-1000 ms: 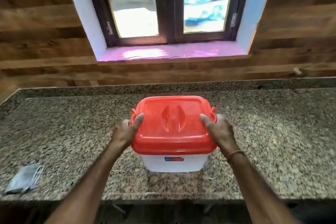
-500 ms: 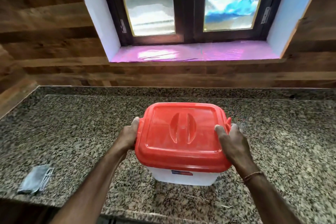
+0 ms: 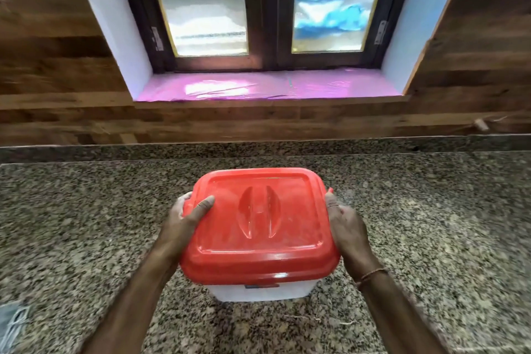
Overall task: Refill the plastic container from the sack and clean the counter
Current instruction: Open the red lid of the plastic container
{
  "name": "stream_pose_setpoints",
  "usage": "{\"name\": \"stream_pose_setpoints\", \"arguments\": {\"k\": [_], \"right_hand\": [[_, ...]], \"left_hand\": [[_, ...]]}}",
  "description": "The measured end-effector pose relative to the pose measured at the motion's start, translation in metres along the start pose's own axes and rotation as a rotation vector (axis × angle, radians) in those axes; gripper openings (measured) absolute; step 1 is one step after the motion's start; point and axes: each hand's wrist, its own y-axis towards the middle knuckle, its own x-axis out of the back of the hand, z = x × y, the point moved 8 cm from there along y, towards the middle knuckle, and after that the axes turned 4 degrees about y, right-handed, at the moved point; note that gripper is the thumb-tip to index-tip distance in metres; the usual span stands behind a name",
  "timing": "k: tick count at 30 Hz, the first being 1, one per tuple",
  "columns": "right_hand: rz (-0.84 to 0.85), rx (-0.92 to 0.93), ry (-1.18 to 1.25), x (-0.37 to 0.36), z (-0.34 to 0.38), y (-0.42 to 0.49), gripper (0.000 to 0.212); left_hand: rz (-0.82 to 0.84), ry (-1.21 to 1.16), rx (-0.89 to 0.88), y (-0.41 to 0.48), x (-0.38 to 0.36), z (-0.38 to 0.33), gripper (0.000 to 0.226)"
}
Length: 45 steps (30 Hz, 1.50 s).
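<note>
I see the plastic container (image 3: 260, 290) on the granite surface (image 3: 86, 224), below the window (image 3: 267, 8) — red lid (image 3: 258, 224) on. Left hand (image 3: 184, 221) grips the lid's left edge, thumb on top; right hand (image 3: 349, 231) clasps the right edge, fingers (image 3: 330, 201) curled around it. Grey cloth (image 3: 11, 322) lies at far left.

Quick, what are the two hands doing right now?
Left hand: closed on the left side of the red lid, thumb on top.
Right hand: closed on the lid's right side.
</note>
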Motion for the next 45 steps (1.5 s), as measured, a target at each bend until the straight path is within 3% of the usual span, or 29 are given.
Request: {"name": "stream_pose_setpoints", "arguments": {"k": [5, 9, 11, 13, 16, 23, 27, 29, 35, 42, 45], "right_hand": [[-0.084, -0.208, 0.29, 0.01, -0.027, 0.004, 0.059], [0.069, -0.375, 0.519, -0.01, -0.053, -0.006, 0.043], [-0.024, -0.292, 0.453, -0.006, -0.05, -0.009, 0.039], [-0.144, -0.131, 0.357, 0.008, -0.033, -0.018, 0.048], [0.016, 0.043, 0.344, -0.005, -0.005, -0.034, 0.058], [0.129, 0.062, 0.365, -0.023, 0.009, -0.043, 0.073], [0.137, 0.075, 0.325, -0.025, 0.013, -0.045, 0.07], [0.143, 0.06, 0.338, -0.025, 0.014, -0.046, 0.07], [0.121, 0.096, 0.378, -0.02, 0.022, -0.049, 0.063], [0.047, 0.144, 0.454, 0.04, 0.038, -0.036, 0.066], [0.039, 0.116, 0.473, 0.084, 0.032, -0.018, 0.066]], "left_hand": [[-0.007, -0.029, -0.016, 0.004, 0.001, 0.001, 0.078], [-0.004, -0.022, -0.056, -0.003, -0.002, -0.006, 0.078], [-0.029, 0.02, -0.063, -0.005, 0.001, -0.005, 0.079], [-0.065, 0.097, -0.104, -0.007, 0.008, -0.003, 0.079], [-0.093, 0.275, -0.117, -0.008, 0.016, 0.004, 0.076], [-0.077, 0.134, -0.081, -0.005, 0.019, 0.011, 0.078], [-0.088, 0.119, -0.118, -0.023, 0.016, -0.008, 0.113], [-0.086, 0.101, -0.129, -0.029, 0.015, -0.016, 0.12], [-0.123, 0.085, -0.193, -0.033, 0.017, -0.035, 0.097], [-0.11, 0.163, -0.308, -0.041, -0.024, -0.089, 0.111], [-0.105, 0.243, -0.344, -0.045, -0.076, -0.109, 0.104]]}}
